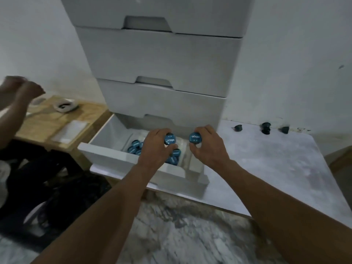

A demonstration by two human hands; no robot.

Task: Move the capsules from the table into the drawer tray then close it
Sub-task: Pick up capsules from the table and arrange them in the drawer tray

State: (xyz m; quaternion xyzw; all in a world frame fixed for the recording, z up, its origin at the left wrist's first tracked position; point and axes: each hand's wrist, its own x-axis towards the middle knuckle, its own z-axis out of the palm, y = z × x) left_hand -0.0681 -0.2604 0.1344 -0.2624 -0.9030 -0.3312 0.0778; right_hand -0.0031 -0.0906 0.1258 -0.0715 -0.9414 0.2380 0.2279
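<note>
Two held capsules (170, 141), three table capsules (238, 128), four drawers (160, 54)

Both bare forearms are stretched forward from the bottom of the view, converging slightly toward the middle. The left hand (155, 147) is turned palm down, its fingers (162, 133) curled around a capsule (170, 140) that is pinched between thumb and fingertips. The right hand (207, 144) is held just beside it at the same height, wrist a little bent, its fingers closed around a second capsule (194, 138), the thumb tucked beneath. The two hands are kept close together but apart, not touching.
</note>
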